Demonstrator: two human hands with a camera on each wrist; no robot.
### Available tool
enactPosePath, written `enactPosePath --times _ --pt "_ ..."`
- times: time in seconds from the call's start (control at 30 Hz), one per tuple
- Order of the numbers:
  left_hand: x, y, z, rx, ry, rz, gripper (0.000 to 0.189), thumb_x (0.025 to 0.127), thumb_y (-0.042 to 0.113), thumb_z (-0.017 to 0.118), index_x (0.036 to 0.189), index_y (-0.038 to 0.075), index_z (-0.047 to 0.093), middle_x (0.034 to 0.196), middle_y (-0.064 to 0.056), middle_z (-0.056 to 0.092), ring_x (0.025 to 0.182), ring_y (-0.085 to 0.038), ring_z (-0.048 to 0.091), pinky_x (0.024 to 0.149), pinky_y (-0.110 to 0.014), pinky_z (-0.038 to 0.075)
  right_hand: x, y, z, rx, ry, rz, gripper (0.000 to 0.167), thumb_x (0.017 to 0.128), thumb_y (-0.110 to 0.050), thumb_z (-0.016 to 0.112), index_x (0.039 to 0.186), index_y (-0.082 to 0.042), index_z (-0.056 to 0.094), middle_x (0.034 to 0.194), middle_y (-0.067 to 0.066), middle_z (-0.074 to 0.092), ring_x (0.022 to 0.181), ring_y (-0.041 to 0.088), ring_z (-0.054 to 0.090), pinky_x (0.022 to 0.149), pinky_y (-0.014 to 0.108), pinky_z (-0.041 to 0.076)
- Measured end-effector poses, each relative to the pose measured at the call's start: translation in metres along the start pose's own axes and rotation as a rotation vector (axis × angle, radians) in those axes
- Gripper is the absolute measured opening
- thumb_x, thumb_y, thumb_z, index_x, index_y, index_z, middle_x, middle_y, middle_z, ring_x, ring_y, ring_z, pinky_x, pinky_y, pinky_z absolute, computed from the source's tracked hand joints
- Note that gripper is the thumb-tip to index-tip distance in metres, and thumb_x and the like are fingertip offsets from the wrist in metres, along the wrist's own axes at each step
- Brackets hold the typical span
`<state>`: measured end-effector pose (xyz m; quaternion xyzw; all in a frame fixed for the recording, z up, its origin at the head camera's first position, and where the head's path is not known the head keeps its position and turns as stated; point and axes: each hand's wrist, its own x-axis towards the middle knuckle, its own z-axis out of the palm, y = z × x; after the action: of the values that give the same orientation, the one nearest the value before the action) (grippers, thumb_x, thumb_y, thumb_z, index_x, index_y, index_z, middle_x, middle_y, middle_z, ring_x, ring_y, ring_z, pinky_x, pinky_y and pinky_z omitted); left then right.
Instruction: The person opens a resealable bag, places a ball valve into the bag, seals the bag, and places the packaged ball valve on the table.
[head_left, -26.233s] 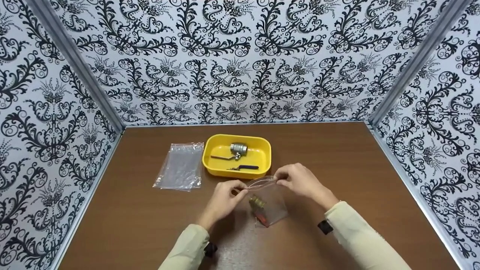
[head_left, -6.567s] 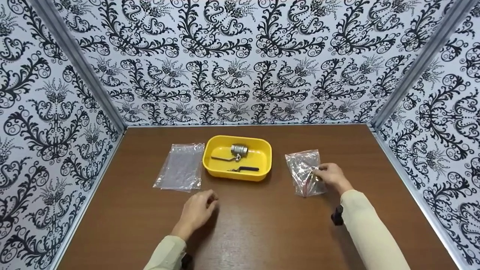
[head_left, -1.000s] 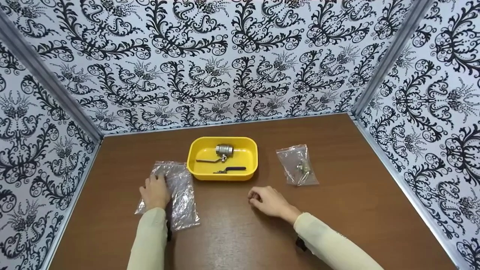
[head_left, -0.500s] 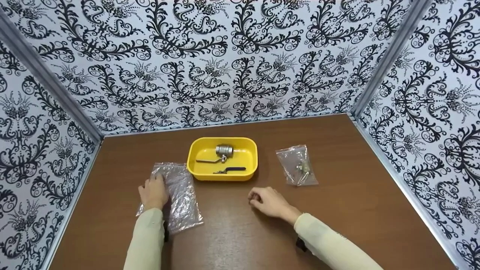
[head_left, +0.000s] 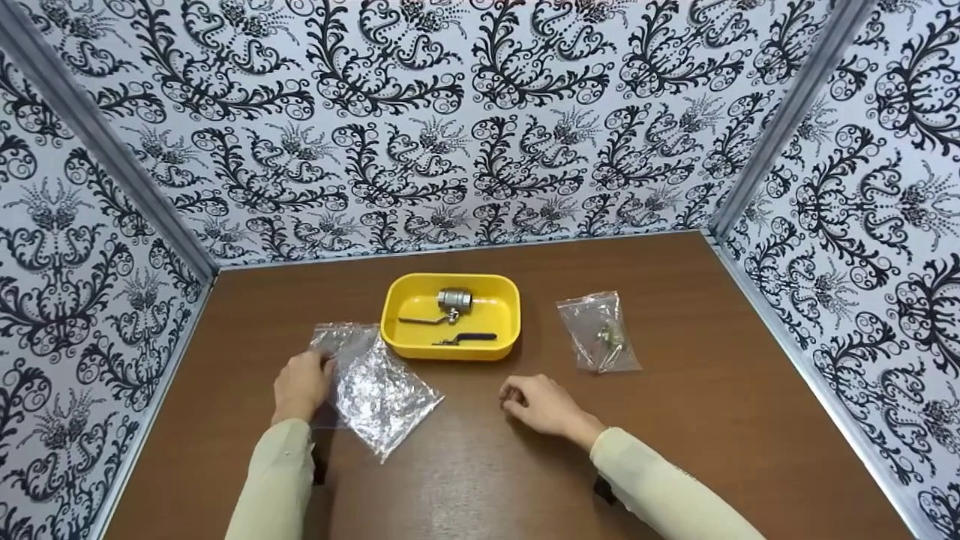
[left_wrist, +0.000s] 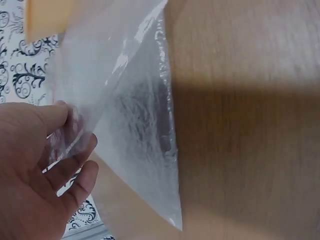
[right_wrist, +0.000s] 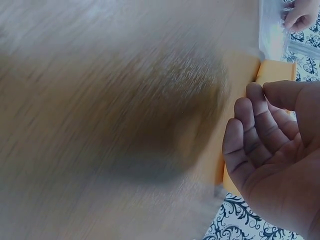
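My left hand (head_left: 302,386) pinches the edge of a clear zip bag (head_left: 382,397) between thumb and fingers, at the left of the table. In the left wrist view, the bag (left_wrist: 140,120) hangs slanted from the fingertips. Another clear bag lies partly under it. My right hand (head_left: 541,403) rests near the table's middle, fingers loosely curled, with nothing in them; the right wrist view shows the palm (right_wrist: 275,185) bare. Ahead stands a yellow tray (head_left: 418,306) holding a metal ball valve (head_left: 454,301) with a lever, and a dark blue-handled valve lever (head_left: 476,337).
A closed-looking clear bag (head_left: 589,319) with a small brass valve (head_left: 610,335) inside lies on the right of the brown table (head_left: 675,315). Patterned walls (head_left: 480,150) enclose the table at the back and both sides.
Earlier, both hands held the bag with the brass valve, and the right hand laid it at the right. Since then the left hand has reached the empty bags and swung one's lower end rightward.
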<state>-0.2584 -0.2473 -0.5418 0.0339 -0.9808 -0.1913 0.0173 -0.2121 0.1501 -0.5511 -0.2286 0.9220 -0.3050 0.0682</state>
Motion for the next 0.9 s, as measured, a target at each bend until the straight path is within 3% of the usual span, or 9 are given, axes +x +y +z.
enactPosePath --times 0.37,0.63,0.9 --pt "-0.014 0.001 -0.018 -0.114 0.055 0.003 0.024 0.092 0.029 0.061 0.102 0.010 0.069 0.099 -0.018 0.071 0.086 -0.038 0.066 0.068 -0.054 0.049 -0.002 -0.001 -0.001 0.006 -0.013 0.005 0.011 0.091 -0.018 0.064 0.100 -0.013 0.069 0.082 -0.007 0.069 0.074 0.005 0.061 0.071 0.027 0.050" --pt "-0.024 0.000 -0.024 -0.192 0.006 0.110 0.010 0.088 0.021 0.066 0.087 0.011 0.068 0.087 -0.009 0.070 0.080 -0.025 0.063 0.071 -0.045 0.049 -0.001 -0.001 0.001 0.010 -0.023 0.007 0.013 0.091 -0.019 0.064 0.101 -0.013 0.069 0.082 -0.007 0.069 0.073 0.005 0.061 0.071 0.027 0.051" --pt "-0.030 0.008 -0.018 -0.376 -0.073 0.226 0.007 0.087 0.014 0.067 0.086 0.007 0.070 0.086 -0.004 0.071 0.084 -0.015 0.065 0.078 -0.031 0.052 0.000 -0.004 -0.001 0.017 -0.003 -0.013 0.013 0.092 -0.018 0.064 0.102 -0.012 0.069 0.083 -0.006 0.070 0.074 0.005 0.062 0.070 0.026 0.050"
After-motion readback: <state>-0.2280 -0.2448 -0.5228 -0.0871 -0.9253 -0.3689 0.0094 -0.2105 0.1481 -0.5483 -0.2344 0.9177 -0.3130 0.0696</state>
